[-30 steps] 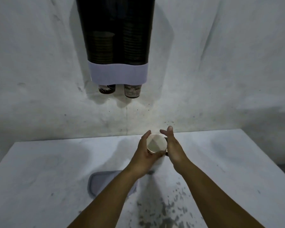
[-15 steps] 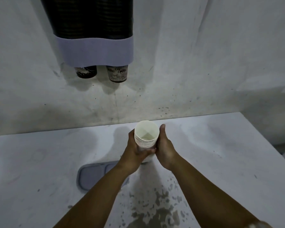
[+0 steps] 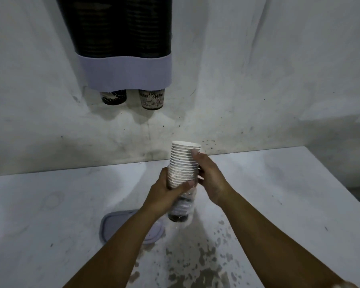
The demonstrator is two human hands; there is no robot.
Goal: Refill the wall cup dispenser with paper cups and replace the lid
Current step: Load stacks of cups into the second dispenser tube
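Observation:
A stack of white paper cups (image 3: 183, 163) stands upright above the table, its lower part in a clear plastic sleeve (image 3: 182, 208). My left hand (image 3: 164, 192) grips the stack around its lower half, over the sleeve. My right hand (image 3: 208, 175) holds the stack's right side near the top. The wall cup dispenser (image 3: 121, 44), dark with a pale lilac band, hangs on the wall above left; two printed cups (image 3: 151, 99) poke out of its bottom. The grey lid (image 3: 116, 225) lies flat on the table, partly hidden by my left forearm.
The white table (image 3: 50, 215) meets the scuffed white wall (image 3: 258, 80) at its far edge. Dark stains (image 3: 206, 262) mark the table surface near me. The table's right edge (image 3: 345, 192) runs diagonally at the right.
The cup stack has risen further out of the plastic sleeve, showing more rims. My right hand has slid up the stack. The camera has moved closer to the wall.

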